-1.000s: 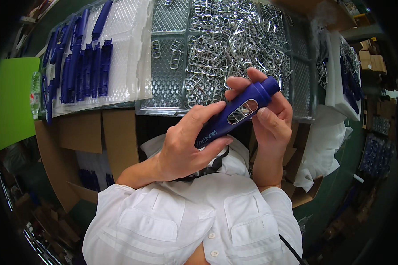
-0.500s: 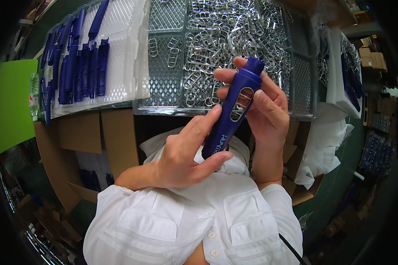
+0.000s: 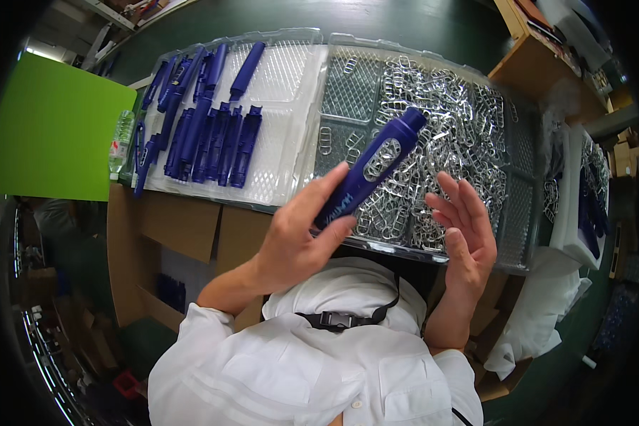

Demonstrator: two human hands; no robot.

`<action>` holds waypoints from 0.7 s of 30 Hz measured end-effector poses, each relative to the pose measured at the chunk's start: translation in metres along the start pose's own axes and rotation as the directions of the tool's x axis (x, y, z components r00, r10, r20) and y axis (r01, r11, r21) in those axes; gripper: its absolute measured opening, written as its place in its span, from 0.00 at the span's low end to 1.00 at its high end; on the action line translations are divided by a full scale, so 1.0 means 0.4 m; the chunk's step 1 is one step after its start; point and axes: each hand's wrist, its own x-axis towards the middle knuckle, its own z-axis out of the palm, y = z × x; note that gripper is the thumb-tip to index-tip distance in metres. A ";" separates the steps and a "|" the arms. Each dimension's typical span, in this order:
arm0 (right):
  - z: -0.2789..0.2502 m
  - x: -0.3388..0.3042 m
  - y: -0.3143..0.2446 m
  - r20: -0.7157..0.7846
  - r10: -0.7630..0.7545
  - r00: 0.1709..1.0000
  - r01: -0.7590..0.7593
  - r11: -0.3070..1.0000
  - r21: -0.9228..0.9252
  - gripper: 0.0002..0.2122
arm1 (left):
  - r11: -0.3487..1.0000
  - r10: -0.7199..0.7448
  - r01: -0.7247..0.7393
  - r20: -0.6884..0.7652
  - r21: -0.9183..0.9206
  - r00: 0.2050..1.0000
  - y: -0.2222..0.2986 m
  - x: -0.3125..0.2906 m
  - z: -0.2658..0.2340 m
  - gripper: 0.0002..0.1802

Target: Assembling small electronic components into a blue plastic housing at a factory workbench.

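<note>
My left hand (image 3: 291, 231) is closed round the lower end of a dark blue tubular plastic casing (image 3: 355, 183). The casing tilts up to the right, with an oval window that has a silver metal rim and printed letters near the grip. My right hand (image 3: 473, 241) is apart from it to the right, fingers loosely spread and nothing in them. Beneath and beyond the casing, a clear tray (image 3: 348, 78) holds a heap of small silver metal frames (image 3: 440, 128). A few of these frames lie singly in the tray's left compartments.
Left of the frames, a white textured tray (image 3: 284, 142) carries several blue casing pieces (image 3: 199, 145). A plastic bottle (image 3: 121, 145) stands by a bright green board (image 3: 57, 128). Open cardboard boxes (image 3: 170, 220) sit below the table edge; a white foam tray (image 3: 571, 192) lies at right.
My right hand has let go of the casing's upper end and moved right, opening. The left hand keeps hold of the casing. The view has shifted, showing more of the table's far side.
</note>
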 end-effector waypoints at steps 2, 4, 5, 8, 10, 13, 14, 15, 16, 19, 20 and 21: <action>-0.040 -0.018 -0.010 0.029 -0.004 1.000 0.003 0.999 0.039 0.27 | 0.986 -0.082 0.074 -0.051 -0.148 0.995 -0.010 0.125 -0.074 0.35; -0.069 -0.039 -0.019 0.034 -0.001 0.999 -0.001 0.998 0.066 0.25 | 0.995 -0.079 0.074 -0.085 -0.067 0.993 -0.038 0.303 -0.149 0.33; -0.078 -0.045 -0.024 0.024 0.011 1.000 -0.013 0.999 0.050 0.23 | 0.999 -0.035 0.034 -0.122 -0.018 0.992 -0.064 0.399 -0.179 0.32; -0.099 -0.067 -0.032 -0.031 0.031 0.999 -0.031 0.999 0.005 0.19 | 0.997 0.025 -0.013 -0.158 0.081 0.987 -0.213 0.725 -0.247 0.32; -0.114 -0.078 -0.029 -0.060 0.057 0.997 -0.059 0.998 -0.033 0.18 | 0.987 0.025 0.016 -0.247 0.160 0.969 -0.327 0.918 -0.298 0.38; -0.140 -0.076 -0.020 -0.087 0.072 0.994 -0.075 0.997 -0.028 0.18 | 0.853 0.123 0.174 -0.514 0.492 0.849 -0.463 1.064 -0.525 0.53; -0.147 -0.082 -0.012 -0.137 0.056 0.989 -0.065 0.996 -0.057 0.17 | 0.869 0.151 0.160 -0.558 0.468 0.816 -0.474 1.077 -0.580 0.54; -0.152 -0.099 -0.007 -0.201 0.081 0.976 -0.102 0.990 -0.094 0.17 | 0.873 0.161 0.123 -0.515 0.472 0.842 -0.462 1.100 -0.517 0.44; -0.151 -0.118 -0.003 -0.325 0.044 0.945 -0.127 0.962 -0.240 0.17 | 0.865 0.081 0.142 -0.412 0.482 0.908 -0.406 1.088 -0.442 0.50; -0.143 -0.106 0.013 -0.387 -0.074 0.919 -0.138 0.860 -0.492 0.15 | 0.958 0.280 -0.228 -0.379 0.176 0.882 -0.271 0.836 -0.459 0.34; -0.149 -0.094 0.017 -0.280 -0.202 0.939 -0.064 0.694 -0.717 0.14 | 0.924 0.381 -0.336 -0.375 0.183 0.845 -0.203 0.749 -0.461 0.30; -0.147 -0.079 0.022 -0.135 -0.292 0.947 0.011 0.449 -0.893 0.14 | 0.907 0.416 -0.400 -0.424 0.133 0.804 -0.148 0.632 -0.427 0.31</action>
